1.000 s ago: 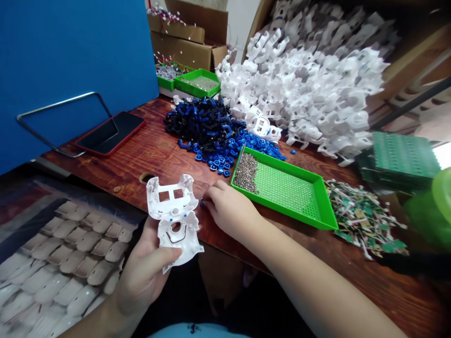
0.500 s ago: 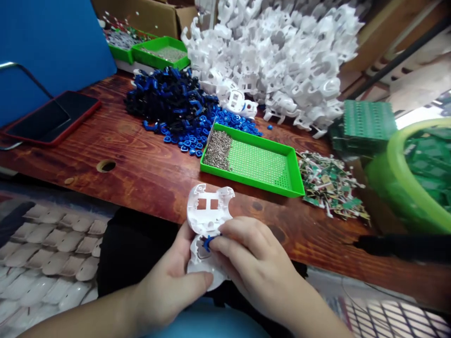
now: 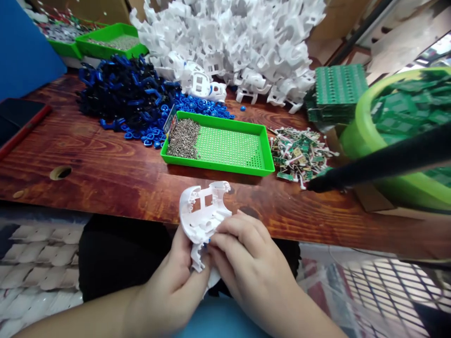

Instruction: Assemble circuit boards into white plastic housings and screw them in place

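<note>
A white plastic shell (image 3: 202,218) with two square openings is held over my lap, just off the table's front edge. My left hand (image 3: 169,286) wraps round its lower left side, thumb across the lower part. The fingers of my right hand (image 3: 246,253) are pinched against the shell's right side and lower part, where only a speck of blue shows between the fingertips. That blue piece is mostly hidden, so its shape cannot be made out. Beyond the shell, a green tray (image 3: 218,165) holds small metal screws (image 3: 183,139) at its left end.
Behind the tray lie blue and black parts (image 3: 120,91), small blue pieces (image 3: 200,107) and heaped white shells (image 3: 243,42). At right are small wired boards (image 3: 299,155), stacked green boards (image 3: 341,84), a green tub (image 3: 364,136) and a dark rod (image 3: 380,157).
The shell has tilted in my hands, and the blue piece is now mostly covered. The view has shifted right, so the table items appear further left. The dark rod now reaches across the tub.
</note>
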Available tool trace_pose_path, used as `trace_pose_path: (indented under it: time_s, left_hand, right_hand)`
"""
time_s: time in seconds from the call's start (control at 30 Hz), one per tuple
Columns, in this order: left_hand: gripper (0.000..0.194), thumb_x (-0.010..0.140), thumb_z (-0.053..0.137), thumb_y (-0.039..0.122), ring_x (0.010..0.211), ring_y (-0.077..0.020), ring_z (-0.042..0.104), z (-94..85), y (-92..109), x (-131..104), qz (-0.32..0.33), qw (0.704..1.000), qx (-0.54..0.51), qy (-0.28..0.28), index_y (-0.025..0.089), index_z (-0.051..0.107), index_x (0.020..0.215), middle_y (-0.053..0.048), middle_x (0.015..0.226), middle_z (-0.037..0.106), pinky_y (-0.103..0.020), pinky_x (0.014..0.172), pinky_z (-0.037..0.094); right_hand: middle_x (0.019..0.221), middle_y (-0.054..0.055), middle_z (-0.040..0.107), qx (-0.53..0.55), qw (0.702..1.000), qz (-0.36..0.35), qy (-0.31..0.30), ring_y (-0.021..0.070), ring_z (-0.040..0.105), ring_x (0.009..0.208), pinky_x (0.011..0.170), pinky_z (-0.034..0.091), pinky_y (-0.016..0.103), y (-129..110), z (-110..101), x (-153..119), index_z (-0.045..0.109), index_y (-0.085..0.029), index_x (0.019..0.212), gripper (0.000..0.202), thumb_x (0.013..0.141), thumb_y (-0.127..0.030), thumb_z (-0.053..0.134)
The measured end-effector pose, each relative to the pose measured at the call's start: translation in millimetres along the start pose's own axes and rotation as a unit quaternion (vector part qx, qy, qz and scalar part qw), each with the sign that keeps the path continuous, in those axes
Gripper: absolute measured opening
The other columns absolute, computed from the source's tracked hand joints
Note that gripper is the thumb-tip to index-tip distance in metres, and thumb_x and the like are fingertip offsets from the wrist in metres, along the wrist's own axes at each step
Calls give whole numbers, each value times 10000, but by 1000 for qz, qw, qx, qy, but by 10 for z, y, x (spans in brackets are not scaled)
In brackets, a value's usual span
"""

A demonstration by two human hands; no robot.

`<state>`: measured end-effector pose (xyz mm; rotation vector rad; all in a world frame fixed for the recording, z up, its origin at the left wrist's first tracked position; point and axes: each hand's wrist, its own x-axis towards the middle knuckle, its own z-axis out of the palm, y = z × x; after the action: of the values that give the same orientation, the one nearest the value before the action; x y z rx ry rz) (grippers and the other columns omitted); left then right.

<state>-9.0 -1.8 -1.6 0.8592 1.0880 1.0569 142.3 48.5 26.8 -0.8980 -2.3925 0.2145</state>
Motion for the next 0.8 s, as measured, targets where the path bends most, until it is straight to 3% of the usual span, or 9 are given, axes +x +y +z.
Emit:
trace_pose_path:
  time_s: [0.17,0.27,0.4,0.57,0.8]
  left_hand:
    - [609,912,493,281,1299,-205,412,71,90,76,-37,998,-55,-13,319,194,1441,-32,1428,445,-314,1103,300]
    - [625,894,530,283,1275,-208,440,88,121,80,-56,995,-77,-12,325,219,1435,-30,1416,463,-296,1069,342]
    - [641,889,541,277,1239,-197,477,61,118,42,-76,993,-88,-15,356,211,1433,-16,1401,481,-248,975,415]
    - [677,887,544,271,1283,-180,426,50,141,56,-58,995,-79,-13,349,170,1446,-9,1419,462,-221,1024,367]
    - [643,916,492,248,1325,-161,368,38,137,64,-16,999,-45,-24,352,147,1448,4,1457,409,-218,1074,315]
  right_hand:
    - [993,77,613,12,998,58,13,184,541,990,931,488,333,-12,-9,-19,643,-155,881,107,842,-142,544]
    - [1061,77,599,36,996,73,-20,207,523,1056,928,489,350,22,-40,-29,654,-178,896,120,833,-149,557]
    - [1085,81,591,18,998,39,-51,233,469,1146,965,469,367,71,-69,-24,662,-177,891,111,844,-171,562]
    - [1070,80,584,-18,998,-23,-49,231,416,1202,1059,392,362,77,-43,-2,641,-140,905,111,859,-160,543]
    - [1092,85,600,-66,997,-36,-34,237,444,1173,1115,301,380,6,-54,25,652,-102,957,206,880,-135,463]
